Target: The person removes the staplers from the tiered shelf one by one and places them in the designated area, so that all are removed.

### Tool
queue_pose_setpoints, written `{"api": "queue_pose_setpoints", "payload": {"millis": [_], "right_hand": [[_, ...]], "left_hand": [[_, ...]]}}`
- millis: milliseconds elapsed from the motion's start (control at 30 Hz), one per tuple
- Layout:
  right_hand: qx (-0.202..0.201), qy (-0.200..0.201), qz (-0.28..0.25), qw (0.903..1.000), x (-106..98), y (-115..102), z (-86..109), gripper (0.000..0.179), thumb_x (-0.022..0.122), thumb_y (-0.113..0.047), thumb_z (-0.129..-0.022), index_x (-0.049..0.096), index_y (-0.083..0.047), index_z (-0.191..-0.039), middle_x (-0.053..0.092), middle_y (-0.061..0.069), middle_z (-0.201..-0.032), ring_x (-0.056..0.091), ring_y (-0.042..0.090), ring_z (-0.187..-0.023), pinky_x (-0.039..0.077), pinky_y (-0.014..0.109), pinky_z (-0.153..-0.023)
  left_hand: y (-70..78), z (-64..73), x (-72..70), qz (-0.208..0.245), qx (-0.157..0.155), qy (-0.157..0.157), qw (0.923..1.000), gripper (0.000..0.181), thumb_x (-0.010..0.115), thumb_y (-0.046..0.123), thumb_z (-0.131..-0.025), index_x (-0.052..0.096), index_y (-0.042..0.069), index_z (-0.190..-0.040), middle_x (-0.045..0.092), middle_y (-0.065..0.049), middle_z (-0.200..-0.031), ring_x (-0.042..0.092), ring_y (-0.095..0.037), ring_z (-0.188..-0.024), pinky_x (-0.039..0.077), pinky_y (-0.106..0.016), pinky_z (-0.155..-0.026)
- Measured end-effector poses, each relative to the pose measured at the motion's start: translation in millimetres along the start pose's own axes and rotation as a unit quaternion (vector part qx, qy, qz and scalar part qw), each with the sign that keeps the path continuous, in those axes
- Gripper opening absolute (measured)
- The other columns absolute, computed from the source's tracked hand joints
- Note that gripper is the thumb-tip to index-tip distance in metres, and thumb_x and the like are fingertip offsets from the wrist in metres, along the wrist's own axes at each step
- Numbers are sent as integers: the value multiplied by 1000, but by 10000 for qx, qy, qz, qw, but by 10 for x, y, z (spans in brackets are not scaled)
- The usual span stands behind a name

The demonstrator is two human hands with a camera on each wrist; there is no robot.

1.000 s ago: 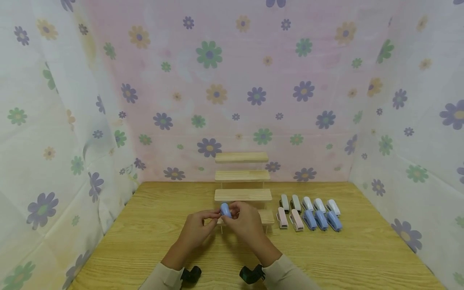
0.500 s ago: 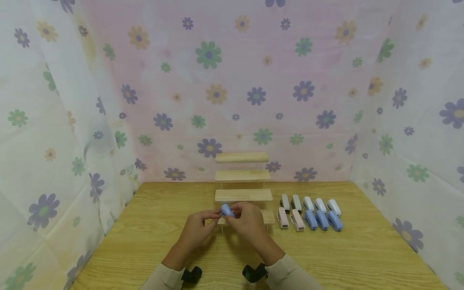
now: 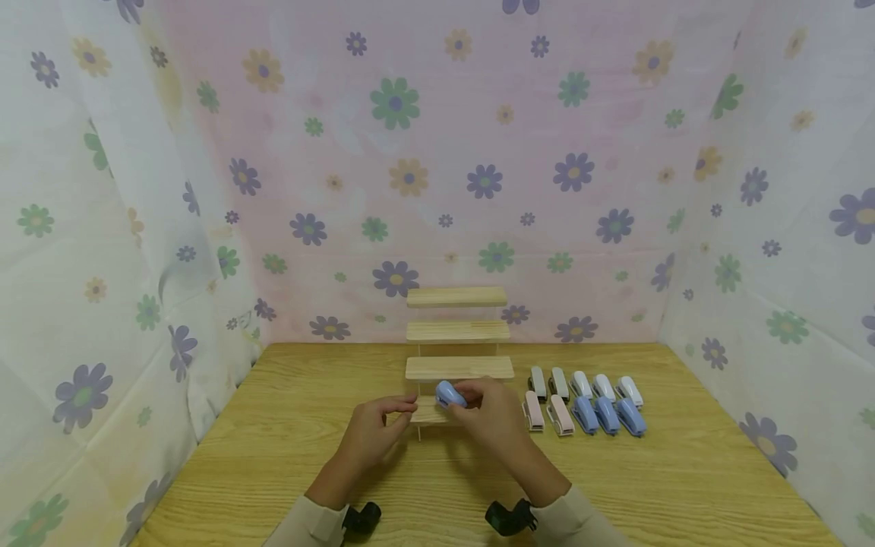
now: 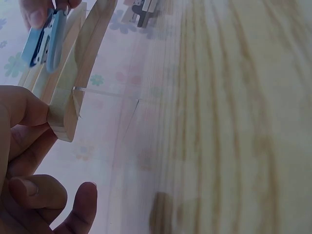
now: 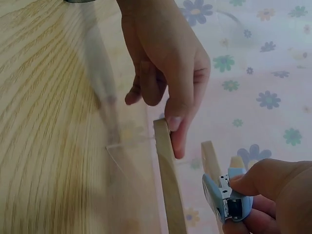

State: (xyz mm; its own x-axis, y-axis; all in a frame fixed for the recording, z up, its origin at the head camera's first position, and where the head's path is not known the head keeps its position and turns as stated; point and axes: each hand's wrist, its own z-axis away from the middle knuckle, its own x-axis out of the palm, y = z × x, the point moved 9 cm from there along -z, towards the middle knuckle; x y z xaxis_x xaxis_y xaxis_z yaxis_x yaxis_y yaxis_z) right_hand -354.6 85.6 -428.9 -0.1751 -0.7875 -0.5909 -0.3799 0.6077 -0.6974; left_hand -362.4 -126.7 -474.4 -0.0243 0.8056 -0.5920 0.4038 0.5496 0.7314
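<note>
My right hand [image 3: 502, 418] pinches a small blue stapler [image 3: 449, 394] between thumb and fingers, over the lowest board [image 3: 429, 413] of a wooden tiered stand. In the right wrist view the stapler [image 5: 225, 195] is tilted, its metal mechanism showing between two blue halves. My left hand [image 3: 372, 431] pinches the left end of that lowest board with thumb and index finger. From the left wrist, those fingers [image 4: 29, 105] appear right at the board's rounded end, the other fingers loosely bent below. Part of the board is hidden behind my right hand.
Right of the stand, several staplers are lined up in two rows: grey ones [image 3: 537, 382] and white ones [image 3: 602, 387] behind, pink ones [image 3: 532, 411] and blue ones [image 3: 605, 415] in front. Three higher boards [image 3: 459, 368] rise behind. Flowered cloth [image 3: 437, 152] encloses the wooden table [image 3: 314, 372].
My right hand has moved to the right with the blue stapler, away from my left fingertips, and the stapler has turned somewhat. The left hand has stayed at the board's end.
</note>
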Motion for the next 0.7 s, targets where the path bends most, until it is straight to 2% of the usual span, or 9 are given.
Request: {"api": "queue_pose_setpoints", "payload": {"millis": [333, 500, 700], "right_hand": [[386, 373, 96, 9985, -464, 255, 57, 28, 87, -21, -84, 80, -18, -111, 74, -4, -92, 69, 10, -82, 59, 30, -69], [361, 602, 272, 9972, -720, 405, 84, 30, 87, -21, -85, 80, -14, -113, 75, 0, -92, 70, 14, -82, 59, 28, -68], [574, 559, 485, 9956, -972, 636, 140, 32, 84, -27, -88, 79, -14, -117, 77, 4, -97, 73, 20, -86, 60, 30, -68]], "left_hand": [[-22, 17, 0, -27, 10, -16, 10000, 18, 68, 18, -101, 81, 17, -115, 72, 7, -132, 19, 2, -38, 29, -15, -38], [-13, 11, 14, -30, 80, -49, 10000, 19, 68, 19, -102, 81, 16, -115, 72, 4, -132, 20, 2, -37, 29, -15, -37], [-7, 10, 16, 39, 107, -48, 9999, 18, 68, 19, -102, 81, 17, -114, 72, 3, -133, 20, 0, -38, 29, -15, -38]]}}
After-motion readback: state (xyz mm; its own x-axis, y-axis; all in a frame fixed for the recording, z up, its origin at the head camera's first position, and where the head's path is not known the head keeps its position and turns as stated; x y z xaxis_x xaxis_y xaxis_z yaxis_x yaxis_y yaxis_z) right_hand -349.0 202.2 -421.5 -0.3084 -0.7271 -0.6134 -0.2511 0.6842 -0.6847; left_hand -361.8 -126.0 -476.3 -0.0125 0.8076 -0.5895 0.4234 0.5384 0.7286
